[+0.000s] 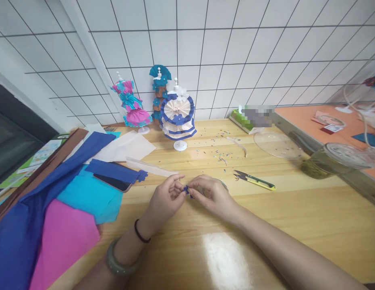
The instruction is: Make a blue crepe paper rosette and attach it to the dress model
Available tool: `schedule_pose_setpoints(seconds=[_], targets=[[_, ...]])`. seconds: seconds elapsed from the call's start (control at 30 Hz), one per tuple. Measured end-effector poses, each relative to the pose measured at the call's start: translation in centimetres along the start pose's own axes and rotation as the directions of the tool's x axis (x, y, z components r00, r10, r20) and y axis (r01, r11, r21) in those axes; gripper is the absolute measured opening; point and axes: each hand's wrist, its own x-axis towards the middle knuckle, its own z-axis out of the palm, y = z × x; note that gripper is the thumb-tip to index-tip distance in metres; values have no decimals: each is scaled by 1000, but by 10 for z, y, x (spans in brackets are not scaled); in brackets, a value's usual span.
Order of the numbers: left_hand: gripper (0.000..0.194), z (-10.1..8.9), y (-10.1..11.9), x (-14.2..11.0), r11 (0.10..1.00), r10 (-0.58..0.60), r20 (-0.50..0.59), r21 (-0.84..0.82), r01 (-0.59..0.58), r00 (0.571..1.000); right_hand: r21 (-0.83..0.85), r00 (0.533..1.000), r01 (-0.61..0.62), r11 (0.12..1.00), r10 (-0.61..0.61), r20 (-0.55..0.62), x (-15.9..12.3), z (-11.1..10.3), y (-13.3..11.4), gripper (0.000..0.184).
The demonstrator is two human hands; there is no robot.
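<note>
My left hand (166,198) and my right hand (213,194) meet over the wooden table (284,225). Both pinch a tiny dark blue paper piece (187,190) between their fingertips. A thread snipper with a yellow-green handle (256,180) lies just right of my right hand. Sheets of crepe paper lie to the left: dark blue (39,193), cyan (90,199) and pink (63,241). A phone (113,182) rests on the cyan sheet, partly under a blue strip.
Three small mannequins in paper dresses stand by the tiled wall: pink (131,106), teal (159,90), white and blue (178,117). Paper scraps (220,155) dot the table. A clear lid (276,145) and a glass jar (329,161) lie at right.
</note>
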Motion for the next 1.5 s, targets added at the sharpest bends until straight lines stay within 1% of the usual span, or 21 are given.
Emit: schedule_pose_setpoints(seconds=[0.1,0.2,0.33,0.43,0.5,0.57,0.63,0.77,0.9,1.03,1.2,1.33,1.43,1.5], targets=[[38,1,-1,-2,997,42,7,59,-42,999,-6,1000,-23,1000,23,16,0,1,1,14],[38,0,-1,-2,995,60,-10,80,-59,998,43,993,-116,992,115,16,0,2,3,14],[40,-2,0,1,998,40,-67,44,-37,997,169,960,-279,945,276,41,1,3,7,14],[44,-3,0,2,1000,-1,-98,-20,-1,995,258,945,-324,910,325,40,2,2,6,12],[44,-3,0,3,998,-26,-77,-51,22,997,368,944,-316,875,328,31,3,2,4,12],[44,-2,-1,2,998,-33,-47,-55,30,998,477,948,-294,828,318,33,3,2,2,20],[44,0,-2,1,999,-27,-17,-45,26,999,537,951,-284,794,306,51,3,4,1,25],[44,1,1,-1,998,-31,19,-62,32,999,554,951,-287,781,300,70,2,7,2,23],[44,-1,6,-1,987,-72,-5,-141,70,997,572,947,-295,765,312,71,3,6,4,22],[45,-4,8,1,969,-124,-8,-216,119,992,600,943,-316,734,313,114,4,3,4,24],[45,-3,9,1,976,-119,15,-184,120,993,671,936,-333,662,319,150,5,3,4,24],[43,-2,10,-1,975,-114,75,-184,126,991,675,930,-359,645,306,203,5,4,3,18],[45,-3,11,0,972,-114,57,-199,123,992,681,924,-375,629,311,222,4,4,6,14],[46,-4,11,0,967,-126,42,-219,132,991,702,919,-376,604,341,199,5,4,8,14]])
